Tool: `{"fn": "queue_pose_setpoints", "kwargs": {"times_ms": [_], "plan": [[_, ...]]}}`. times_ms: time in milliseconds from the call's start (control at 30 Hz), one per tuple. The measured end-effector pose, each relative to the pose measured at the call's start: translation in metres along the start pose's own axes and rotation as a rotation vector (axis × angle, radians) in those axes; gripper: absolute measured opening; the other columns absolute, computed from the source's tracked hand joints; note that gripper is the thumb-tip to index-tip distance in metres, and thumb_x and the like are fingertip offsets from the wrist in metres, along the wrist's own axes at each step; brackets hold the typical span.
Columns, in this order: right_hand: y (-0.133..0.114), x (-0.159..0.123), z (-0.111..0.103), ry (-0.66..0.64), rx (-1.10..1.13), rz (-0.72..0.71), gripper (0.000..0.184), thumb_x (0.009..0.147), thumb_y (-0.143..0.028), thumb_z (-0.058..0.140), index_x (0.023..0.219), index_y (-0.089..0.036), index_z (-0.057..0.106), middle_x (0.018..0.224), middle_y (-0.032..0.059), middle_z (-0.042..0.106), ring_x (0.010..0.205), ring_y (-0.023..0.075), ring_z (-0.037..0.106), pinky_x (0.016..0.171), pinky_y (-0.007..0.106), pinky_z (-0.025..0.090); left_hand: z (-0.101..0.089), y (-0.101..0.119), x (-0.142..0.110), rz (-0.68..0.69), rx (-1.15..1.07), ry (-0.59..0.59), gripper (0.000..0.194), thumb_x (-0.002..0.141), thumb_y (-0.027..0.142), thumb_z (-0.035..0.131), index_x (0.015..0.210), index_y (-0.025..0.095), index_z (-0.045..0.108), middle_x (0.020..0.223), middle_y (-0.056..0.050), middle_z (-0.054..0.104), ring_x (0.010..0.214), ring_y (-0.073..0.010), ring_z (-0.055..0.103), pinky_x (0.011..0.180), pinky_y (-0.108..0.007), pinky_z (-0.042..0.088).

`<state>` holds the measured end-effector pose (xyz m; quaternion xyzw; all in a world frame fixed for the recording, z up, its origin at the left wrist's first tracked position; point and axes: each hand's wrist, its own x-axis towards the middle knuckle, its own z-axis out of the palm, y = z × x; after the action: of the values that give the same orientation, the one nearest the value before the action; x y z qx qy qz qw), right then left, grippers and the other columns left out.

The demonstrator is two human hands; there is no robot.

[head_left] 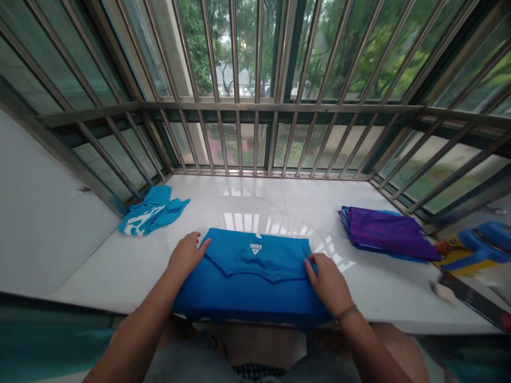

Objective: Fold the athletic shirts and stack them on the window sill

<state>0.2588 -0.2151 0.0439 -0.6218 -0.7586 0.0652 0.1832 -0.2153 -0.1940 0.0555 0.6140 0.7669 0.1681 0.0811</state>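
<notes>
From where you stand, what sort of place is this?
Most likely a bay-window nook in a home: a glossy white ledge fills it, barred windows close it in on three sides, and a blue garment lies laid out on the ledge.

Steel window bars (255, 107), leafy trees (199, 64) outside, glossy white ledge (311, 198), blurred blue-and-yellow object (485, 239) at right

Shirt (255, 290) on ledge (263, 199), garment (154, 210) left, clothes pile (387, 231) right.
</notes>
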Motion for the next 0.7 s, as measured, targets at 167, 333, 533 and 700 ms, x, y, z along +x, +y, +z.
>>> {"fn": "queue_pose_setpoints", "kwargs": {"times_ms": [167,333,533,700], "plan": [[-0.007,0.044,0.007,-0.148,-0.115,0.283,0.037,0.107,-0.043,0.058,0.123,-0.012,0.070,0.119,0.0205,0.075,0.112,0.0310,0.074,0.098,0.038,0.053,0.008,0.006,0.048,-0.069,0.000,-0.187,0.031,0.090,0.052,0.067,0.083,0.022,0.071,0.089,-0.012,0.079,0.091,-0.0310,0.075,0.077,-0.034,0.051],[0.000,0.060,0.004,-0.190,-0.097,0.325,0.025,0.107,-0.034,0.058,0.111,-0.014,0.073,0.113,0.0171,0.076,0.107,0.0276,0.074,0.090,0.033,0.050,0.003,0.011,0.058,-0.049,-0.080,-0.222,0.029,0.092,0.046,0.063,0.075,0.022,0.066,0.078,-0.006,0.076,0.081,-0.0254,0.073,0.073,-0.033,0.052],[0.010,0.060,0.007,-0.159,-0.042,0.311,0.022,0.107,-0.032,0.054,0.103,-0.019,0.072,0.104,0.0123,0.078,0.101,0.0242,0.074,0.085,0.031,0.049,0.012,0.005,0.032,-0.300,-0.588,-0.379,0.036,0.102,0.057,0.053,0.097,0.023,0.063,0.077,-0.001,0.074,0.073,-0.0188,0.076,0.069,-0.030,0.062],[0.017,0.056,0.012,-0.168,-0.009,0.326,0.018,0.106,-0.031,0.057,0.108,-0.019,0.071,0.103,0.0102,0.079,0.097,0.0241,0.075,0.080,0.031,0.048,0.021,-0.003,0.019,-0.360,-0.411,-0.442,0.030,0.093,0.051,0.066,0.083,0.023,0.062,0.059,0.000,0.066,0.065,-0.0243,0.077,0.061,-0.031,0.059]]}}
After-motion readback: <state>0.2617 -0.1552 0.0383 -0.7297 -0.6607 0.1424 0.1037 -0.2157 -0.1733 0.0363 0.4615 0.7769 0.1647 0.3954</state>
